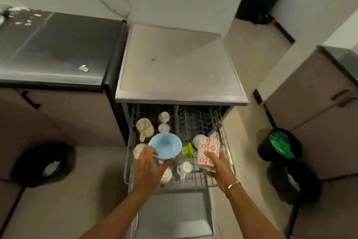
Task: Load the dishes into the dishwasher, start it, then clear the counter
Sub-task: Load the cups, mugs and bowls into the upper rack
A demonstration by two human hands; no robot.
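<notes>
The dishwasher stands open with its wire rack (225, 143) pulled out over the lowered door (174, 217). My left hand (150, 169) grips a light blue bowl (165, 145) by its near rim, tilted over the rack's left half. My right hand (218, 165) holds a white mug with red flower print (208, 151) over the rack's right side. Several cream cups (144, 125) and small white cups (185, 167) sit in the rack, and a green item (187, 150) lies between the bowl and the mug.
A dark counter (58, 49) on the left carries a small crumpled white scrap (83, 68). The dishwasher's grey top (178, 60) is bare. A black bin (43, 163) stands on the floor at left, a green-lined bin (280, 145) and another black bin (294, 180) at right.
</notes>
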